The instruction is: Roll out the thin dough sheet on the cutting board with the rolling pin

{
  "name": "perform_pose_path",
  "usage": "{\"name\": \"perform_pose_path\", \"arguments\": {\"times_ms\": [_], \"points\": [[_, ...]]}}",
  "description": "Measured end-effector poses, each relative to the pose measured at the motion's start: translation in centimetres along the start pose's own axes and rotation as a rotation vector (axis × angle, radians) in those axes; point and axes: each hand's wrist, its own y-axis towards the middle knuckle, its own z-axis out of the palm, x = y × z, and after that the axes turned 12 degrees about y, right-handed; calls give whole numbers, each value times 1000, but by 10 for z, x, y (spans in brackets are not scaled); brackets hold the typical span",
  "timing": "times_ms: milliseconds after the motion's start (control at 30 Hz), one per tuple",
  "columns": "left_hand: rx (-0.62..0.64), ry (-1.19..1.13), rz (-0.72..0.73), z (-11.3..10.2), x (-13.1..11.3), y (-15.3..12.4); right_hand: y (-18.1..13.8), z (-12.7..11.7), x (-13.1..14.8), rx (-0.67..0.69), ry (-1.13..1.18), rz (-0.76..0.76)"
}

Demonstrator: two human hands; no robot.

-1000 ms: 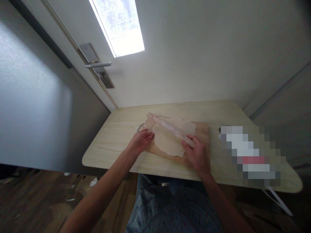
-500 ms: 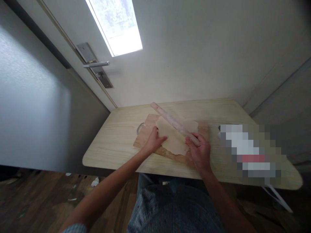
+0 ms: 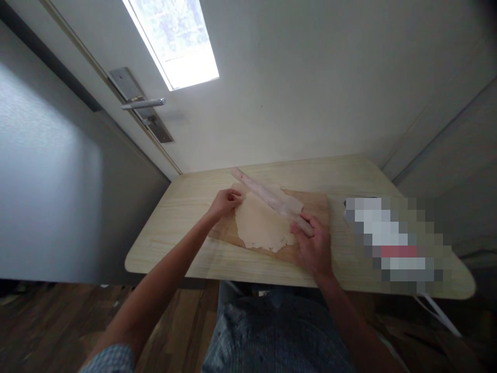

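Observation:
A flat sheet of rolled dough (image 3: 260,225) with a ragged edge lies on the wooden cutting board (image 3: 316,204). My left hand (image 3: 225,202) pinches the dough's left edge between thumb and fingers. Slanting across the sheet is a pale rolling pin (image 3: 267,197), its far end pointing to the upper left past the board. My right hand (image 3: 315,241) is wrapped round the pin's near end, at the right side of the dough. The board's metal handle is hidden behind my left hand and arm.
The board rests on a light wood-grain table (image 3: 166,228) with rounded corners. A pixelated object (image 3: 388,241) lies on the table's right side. Behind the table stands a pale door (image 3: 291,93) with a metal lever handle (image 3: 143,103) and a bright window.
My left hand has moved left and up to the dough's left edge. The dough has shifted left on the board, baring more wood at the right. My right hand still grips the rolling pin.

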Motion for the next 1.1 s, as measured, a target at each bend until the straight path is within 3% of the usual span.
{"name": "perform_pose_path", "arguments": {"times_ms": [100,267,333,533,633,900,1100], "points": [[-140,-22,-7,2,8,4,0,0,2,64,-72,-18],[-486,12,6,-3,13,3,1,3,2,204,-164,-74],[-516,123,87,-4,11,-2,0,4,1,255,-173,-121],[-184,675,312,19,5,-18,-1,4,2,287,-195,-137],[-147,868,327,29,1,-17,-1,4,4,262,-211,-103],[-26,939,270,37,-19,12,3,4,6,157,-252,-137],[10,845,211,53,-39,54,0,1,0,112,-195,15]]}}
